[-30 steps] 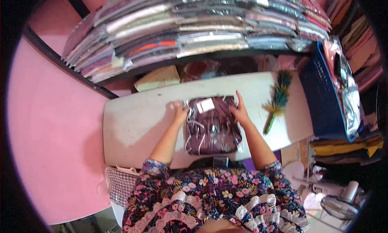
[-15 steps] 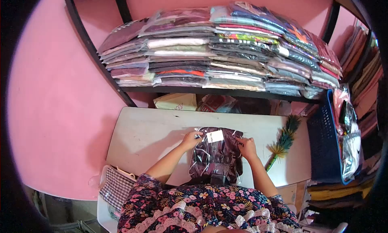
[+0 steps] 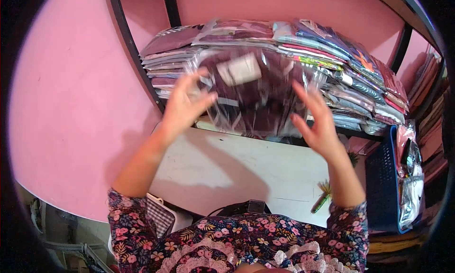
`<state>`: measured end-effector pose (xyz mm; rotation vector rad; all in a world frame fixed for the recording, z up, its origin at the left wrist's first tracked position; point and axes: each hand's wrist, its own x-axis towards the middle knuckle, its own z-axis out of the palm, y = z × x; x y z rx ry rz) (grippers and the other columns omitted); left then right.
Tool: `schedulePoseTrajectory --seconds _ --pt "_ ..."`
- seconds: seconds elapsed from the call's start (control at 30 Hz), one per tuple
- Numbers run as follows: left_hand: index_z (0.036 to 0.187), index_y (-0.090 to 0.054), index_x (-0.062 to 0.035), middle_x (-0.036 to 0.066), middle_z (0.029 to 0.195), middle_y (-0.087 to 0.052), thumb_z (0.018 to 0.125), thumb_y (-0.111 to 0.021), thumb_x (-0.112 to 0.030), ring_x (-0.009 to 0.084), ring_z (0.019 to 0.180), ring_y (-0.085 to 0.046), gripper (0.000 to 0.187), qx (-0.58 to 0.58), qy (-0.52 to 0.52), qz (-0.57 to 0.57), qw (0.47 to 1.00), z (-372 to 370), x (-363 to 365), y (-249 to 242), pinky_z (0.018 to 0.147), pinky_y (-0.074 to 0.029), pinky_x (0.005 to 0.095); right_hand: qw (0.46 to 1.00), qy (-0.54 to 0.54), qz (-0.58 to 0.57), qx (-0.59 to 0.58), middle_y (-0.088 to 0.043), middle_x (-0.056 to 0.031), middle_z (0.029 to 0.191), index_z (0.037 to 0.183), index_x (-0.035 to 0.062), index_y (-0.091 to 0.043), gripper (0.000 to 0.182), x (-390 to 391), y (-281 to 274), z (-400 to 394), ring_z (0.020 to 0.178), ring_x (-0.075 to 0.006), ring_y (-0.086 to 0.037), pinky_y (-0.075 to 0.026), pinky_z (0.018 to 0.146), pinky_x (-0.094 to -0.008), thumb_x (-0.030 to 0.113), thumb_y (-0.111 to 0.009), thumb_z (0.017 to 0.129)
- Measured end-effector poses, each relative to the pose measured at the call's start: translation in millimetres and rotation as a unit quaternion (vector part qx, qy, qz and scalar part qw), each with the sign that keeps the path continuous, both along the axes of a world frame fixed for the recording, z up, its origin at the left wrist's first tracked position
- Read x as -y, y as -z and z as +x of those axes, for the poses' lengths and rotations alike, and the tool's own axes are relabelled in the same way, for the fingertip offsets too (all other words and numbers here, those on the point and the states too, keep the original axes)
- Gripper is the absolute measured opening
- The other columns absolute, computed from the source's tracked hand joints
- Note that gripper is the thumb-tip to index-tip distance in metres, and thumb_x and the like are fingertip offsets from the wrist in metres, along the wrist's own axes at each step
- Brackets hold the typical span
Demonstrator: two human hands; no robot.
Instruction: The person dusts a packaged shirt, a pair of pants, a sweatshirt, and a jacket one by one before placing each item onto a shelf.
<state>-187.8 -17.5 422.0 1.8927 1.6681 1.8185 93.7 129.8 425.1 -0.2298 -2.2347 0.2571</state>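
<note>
A dark maroon folded garment in a clear plastic bag is held up in front of the shelf, blurred by motion. A white tag shows near its top. My left hand grips the bag's left side, thumb in front. On the right side, my right hand has hold of the plastic, its thumb and fingers around the edge. Behind the package, stacks of bagged folded clothes fill the shelf and are partly hidden by it.
Below is a white table. A green artificial plant sprig lies at its right, partly behind my right forearm. A blue basket with bagged items stands on the right. Checkered cloth is at lower left. A black shelf post rises at left.
The bagged garment has been lifted from the table up to the height of the shelf stacks, with both hands on its sides. The camera view has shifted slightly.
</note>
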Motion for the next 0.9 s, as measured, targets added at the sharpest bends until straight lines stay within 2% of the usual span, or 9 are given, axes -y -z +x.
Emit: schedulePoseTrajectory --seconds 0.2,0.3,0.37,0.5,0.63,0.67,0.77,0.8,0.9 --pt "0.133 -0.036 -0.0045 0.02 0.117 -0.038 0.063 -0.082 -0.02 0.0356 0.113 -0.043 0.085 -0.393 -0.323 0.252 0.824 -5 -31 -120 0.095 -0.04 0.0402 0.923 0.089 0.339 -0.158 -0.032 -0.0273 0.127 0.126 0.0262 -0.049 0.064 -34 -87 -72 0.115 -0.0464 -0.038 -0.037 0.096 -0.0468 0.016 -0.073 0.068" --pt "0.134 -0.03 -0.0022 0.025 0.125 -0.032 0.063 -0.081 -0.02 0.0423 0.117 -0.038 0.09 -0.405 -0.365 0.227 0.807 -15 -43 -154 0.098 -0.037 0.0426 0.884 0.137 0.408 -0.182 -0.035 -0.0296 0.125 0.129 0.0264 -0.045 0.063 -46 -121 -94 0.111 -0.0481 -0.039 -0.036 0.096 -0.0489 0.021 -0.072 0.072" --pt "0.135 -0.025 0.0 0.027 0.129 -0.026 0.063 -0.081 -0.014 0.0443 0.121 -0.034 0.092 -0.38 -0.363 0.201 0.827 -16 -47 -166 0.1 -0.036 0.0431 0.903 0.185 0.361 -0.143 -0.038 -0.0333 0.125 0.127 0.0117 -0.044 0.06 -51 -136 -106 0.115 -0.0449 -0.042 -0.037 0.096 -0.0488 0.015 -0.069 0.072" --pt "0.132 -0.028 0.0013 0.026 0.129 -0.028 0.063 -0.079 -0.013 0.0426 0.12 -0.038 0.087 -0.365 -0.359 0.204 0.835 -51 -84 -182 0.1 -0.037 0.0412 0.948 0.124 0.275 -0.098 -0.024 -0.0354 0.133 0.128 0.0166 -0.042 0.063 -78 -154 -138 0.122 -0.0502 -0.029 -0.03 0.1 -0.0542 0.015 -0.069 0.071" --pt "0.134 -0.033 -0.0029 0.024 0.125 -0.035 0.064 -0.081 -0.025 0.0403 0.118 -0.039 0.087 -0.428 -0.344 0.251 0.797 -126 -150 -195 0.098 -0.037 0.0396 0.925 0.146 0.308 -0.168 -0.04 -0.0303 0.121 0.122 0.0183 -0.052 0.053 -135 -161 -185 0.111 -0.0446 -0.045 -0.04 0.094 -0.0479 0.017 -0.069 0.071" --pt "0.137 -0.032 -0.0107 0.028 0.138 -0.022 0.067 -0.079 -0.025 0.0437 0.13 -0.025 0.086 -0.382 -0.284 0.173 0.862 -138 -164 -190 0.103 -0.031 0.0437 0.955 0.109 0.236 -0.141 -0.035 -0.0277 0.124 0.123 0.0246 -0.05 0.057 -157 -156 -200 0.114 -0.0467 -0.041 -0.037 0.097 -0.0471 0.022 -0.071 0.07" --pt "0.139 -0.032 -0.0314 0.027 0.148 0.006 0.074 -0.072 -0.037 0.0492 0.134 0.005 0.077 -0.349 -0.438 -0.088 0.824 -151 -191 -149 0.105 -0.013 0.06 0.959 0.219 0.12 0.13 -0.03 -0.0303 0.132 0.127 0.0231 -0.047 0.053 -194 -126 -228 0.112 -0.0488 -0.045 -0.041 0.095 -0.0474 0.031 -0.064 0.077" --pt "0.137 -0.036 -0.031 0.024 0.149 0.001 0.078 -0.066 -0.042 0.0466 0.136 0.003 0.067 -0.361 -0.435 -0.165 0.808 -144 -189 -140 0.105 -0.013 0.0613 0.921 0.263 0.118 0.261 -0.026 -0.0327 0.136 0.13 0.022 -0.044 0.056 -198 -118 -233 0.113 -0.0482 -0.045 -0.04 0.096 -0.047 0.033 -0.063 0.079" --pt "0.134 -0.044 -0.0237 0.022 0.146 -0.019 0.078 -0.064 -0.044 0.0395 0.137 -0.011 0.062 -0.424 -0.354 -0.133 0.823 -156 -181 -102 0.106 -0.016 0.0573 0.944 0.288 0.044 0.157 -0.031 -0.0284 0.138 0.13 0.018 -0.046 0.055 -192 -112 -229 0.113 -0.0436 -0.048 -0.04 0.096 -0.0461 0.035 -0.061 0.08"
